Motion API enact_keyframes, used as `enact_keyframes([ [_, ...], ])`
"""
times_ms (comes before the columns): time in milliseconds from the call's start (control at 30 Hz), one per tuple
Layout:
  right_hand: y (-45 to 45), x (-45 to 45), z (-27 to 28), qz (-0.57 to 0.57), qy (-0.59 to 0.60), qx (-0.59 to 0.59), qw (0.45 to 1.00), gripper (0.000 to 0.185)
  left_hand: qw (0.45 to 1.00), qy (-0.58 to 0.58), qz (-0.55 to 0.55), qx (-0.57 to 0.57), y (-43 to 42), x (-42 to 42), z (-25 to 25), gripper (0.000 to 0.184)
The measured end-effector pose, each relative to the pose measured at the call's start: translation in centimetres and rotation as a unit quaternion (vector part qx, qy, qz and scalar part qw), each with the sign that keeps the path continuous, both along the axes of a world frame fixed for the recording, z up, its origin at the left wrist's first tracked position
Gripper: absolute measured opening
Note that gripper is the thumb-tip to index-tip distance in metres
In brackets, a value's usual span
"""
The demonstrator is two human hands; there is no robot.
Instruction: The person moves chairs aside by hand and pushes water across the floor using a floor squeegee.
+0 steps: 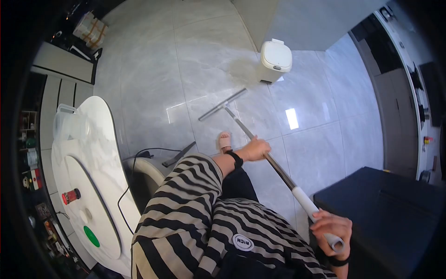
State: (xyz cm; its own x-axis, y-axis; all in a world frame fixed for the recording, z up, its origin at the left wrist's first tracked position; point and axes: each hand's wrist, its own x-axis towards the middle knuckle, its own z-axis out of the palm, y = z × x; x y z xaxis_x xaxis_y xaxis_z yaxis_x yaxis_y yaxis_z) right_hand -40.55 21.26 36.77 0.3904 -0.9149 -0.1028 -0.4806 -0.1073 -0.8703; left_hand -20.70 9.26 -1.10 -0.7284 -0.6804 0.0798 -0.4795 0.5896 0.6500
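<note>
A long-handled floor squeegee (278, 174) slants across the view, its wide thin blade (222, 105) down on the grey tiles. My left hand (255, 149) is wrapped round the metal pole about midway along it. Lower right, my right hand (332, 231) grips the white sleeve (304, 203) at the top end, whose hollow tip points toward me. Both wrists wear black bands. One foot in a pink slipper (225, 140) shows just below the blade.
A white lidded bin (276, 60) stands by the wall corner ahead. On my left are a white table (104, 125) with a turntable, a grey chair (148, 174) and a hanging black cable (121, 200). A dark padded block (376, 209) is on my right. Far left sits a taped box (91, 30).
</note>
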Motion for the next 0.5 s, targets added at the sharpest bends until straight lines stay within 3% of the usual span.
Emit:
enact_keyframes([
  [100,6.1,-2.3,2.4,-0.074,-0.007,0.022,0.997,0.003,0.998,0.033,-0.039,0.035,5.5,-3.7,2.3,0.018],
  [167,8.9,-3.9,4.2,-0.057,-0.024,0.025,0.998,0.009,0.991,0.056,-0.087,0.087,7.8,-5.4,4.0,0.019],
  [233,9.9,-3.6,6.9,-0.127,-0.055,-0.095,0.986,0.020,0.987,0.097,-0.125,0.014,8.8,-7.1,8.4,0.018],
  [300,11.3,-6.7,7.4,-0.082,-0.152,-0.160,0.972,0.022,0.981,0.129,-0.145,-0.009,8.6,-8.3,10.9,0.018],
  [367,12.1,-7.4,7.8,-0.115,-0.099,-0.150,0.977,0.022,0.977,0.156,-0.143,0.019,7.4,-9.7,11.8,0.017],
  [500,8.2,-5.4,8.3,-0.173,0.037,-0.177,0.968,0.020,0.975,0.199,-0.081,-0.050,1.8,-13.0,9.6,0.016],
])
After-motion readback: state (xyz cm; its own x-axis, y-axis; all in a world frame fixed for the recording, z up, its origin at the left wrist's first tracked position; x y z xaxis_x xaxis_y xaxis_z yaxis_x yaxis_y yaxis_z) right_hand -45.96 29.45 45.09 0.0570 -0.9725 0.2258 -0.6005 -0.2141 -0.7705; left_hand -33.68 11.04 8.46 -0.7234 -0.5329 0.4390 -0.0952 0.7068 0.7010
